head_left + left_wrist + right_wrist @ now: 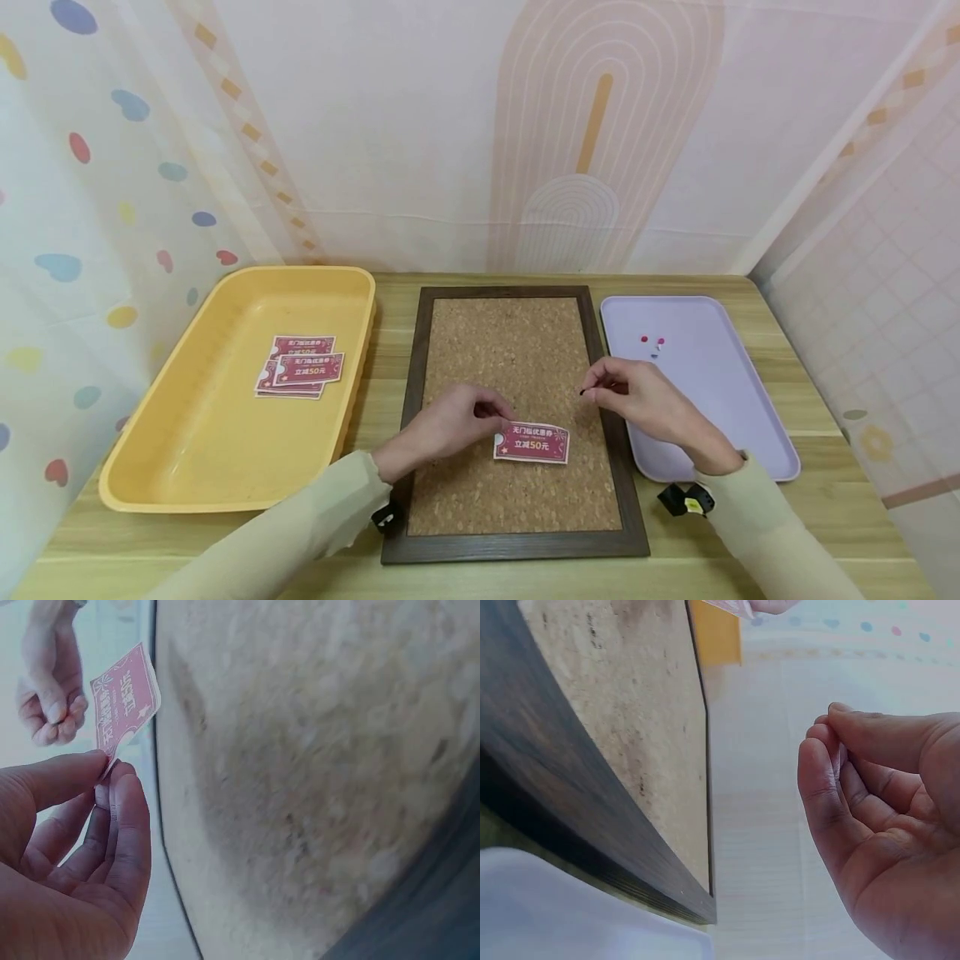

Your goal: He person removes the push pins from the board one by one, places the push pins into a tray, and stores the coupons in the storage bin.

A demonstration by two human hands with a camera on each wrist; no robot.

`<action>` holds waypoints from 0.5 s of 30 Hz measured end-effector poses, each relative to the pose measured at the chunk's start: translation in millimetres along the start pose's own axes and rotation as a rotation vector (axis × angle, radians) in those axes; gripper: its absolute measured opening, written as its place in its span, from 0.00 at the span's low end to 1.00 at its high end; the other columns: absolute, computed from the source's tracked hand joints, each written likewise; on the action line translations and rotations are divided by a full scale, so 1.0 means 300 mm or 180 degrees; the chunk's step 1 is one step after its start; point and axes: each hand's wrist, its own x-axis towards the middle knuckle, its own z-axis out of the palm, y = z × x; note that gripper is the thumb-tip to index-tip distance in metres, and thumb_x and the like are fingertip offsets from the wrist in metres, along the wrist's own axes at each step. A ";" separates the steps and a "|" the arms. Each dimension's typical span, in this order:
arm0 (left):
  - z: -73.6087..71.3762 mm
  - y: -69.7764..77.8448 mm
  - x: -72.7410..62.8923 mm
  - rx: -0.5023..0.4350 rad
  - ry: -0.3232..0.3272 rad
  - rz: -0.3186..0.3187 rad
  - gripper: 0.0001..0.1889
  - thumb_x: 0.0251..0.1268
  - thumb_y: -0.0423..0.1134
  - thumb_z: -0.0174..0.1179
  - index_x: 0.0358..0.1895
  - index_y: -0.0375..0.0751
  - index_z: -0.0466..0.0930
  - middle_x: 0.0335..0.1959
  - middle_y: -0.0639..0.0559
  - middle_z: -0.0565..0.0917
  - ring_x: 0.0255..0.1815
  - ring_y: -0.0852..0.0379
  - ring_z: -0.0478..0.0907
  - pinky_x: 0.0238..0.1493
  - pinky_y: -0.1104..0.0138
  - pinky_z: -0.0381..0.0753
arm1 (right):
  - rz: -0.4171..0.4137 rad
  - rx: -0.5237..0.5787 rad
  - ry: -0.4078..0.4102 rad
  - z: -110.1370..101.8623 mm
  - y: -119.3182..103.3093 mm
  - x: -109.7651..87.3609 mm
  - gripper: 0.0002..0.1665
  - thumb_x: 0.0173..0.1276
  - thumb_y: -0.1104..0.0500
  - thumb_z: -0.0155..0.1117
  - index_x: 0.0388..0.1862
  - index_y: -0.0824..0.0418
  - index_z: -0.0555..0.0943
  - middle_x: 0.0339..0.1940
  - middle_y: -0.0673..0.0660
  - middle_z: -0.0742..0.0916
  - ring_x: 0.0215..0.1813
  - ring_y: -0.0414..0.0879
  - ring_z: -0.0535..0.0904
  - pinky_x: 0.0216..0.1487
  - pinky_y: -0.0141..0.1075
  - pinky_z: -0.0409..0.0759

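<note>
Between thumb and fingers my left hand pinches a red paper coupon by its left end. In the head view that coupon overlaps the middle of the cork board, which has a dark wooden frame. The left wrist view shows the coupon tilted and bent slightly near the fingertips. My right hand, over the board's right edge, pinches a tiny dark push pin at its fingertips. From the right wrist, the thumb and fingers mostly hide the pin.
On the left stands a yellow tray with several matching coupons overlapping in it. A lilac tray lies to the right, partly under the right hand, with several small push pins on it. A patterned cloth backdrop rises behind the wooden table.
</note>
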 end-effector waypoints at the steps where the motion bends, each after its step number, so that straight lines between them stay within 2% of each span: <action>1: -0.008 0.002 -0.001 0.0010 0.0021 0.0000 0.05 0.70 0.32 0.65 0.40 0.44 0.90 0.36 0.58 0.87 0.36 0.63 0.79 0.39 0.68 0.80 | 0.0000 0.0002 0.0018 -0.003 -0.001 -0.001 0.03 0.75 0.66 0.65 0.41 0.60 0.84 0.39 0.54 0.88 0.39 0.44 0.81 0.40 0.33 0.79; 7: -0.060 0.017 -0.015 -0.0005 0.0171 -0.0074 0.04 0.69 0.34 0.67 0.39 0.47 0.91 0.37 0.59 0.87 0.36 0.61 0.79 0.38 0.66 0.80 | 0.0030 -0.0080 0.0109 -0.021 -0.003 -0.006 0.01 0.75 0.64 0.65 0.42 0.61 0.84 0.39 0.55 0.88 0.40 0.43 0.81 0.42 0.33 0.79; 15: -0.139 0.022 -0.035 0.0017 0.0446 0.0004 0.04 0.68 0.34 0.68 0.39 0.45 0.92 0.38 0.55 0.89 0.35 0.61 0.81 0.37 0.66 0.81 | 0.0074 -0.0082 0.0222 -0.050 0.001 -0.018 0.02 0.75 0.64 0.66 0.43 0.62 0.83 0.37 0.52 0.87 0.37 0.42 0.79 0.39 0.33 0.78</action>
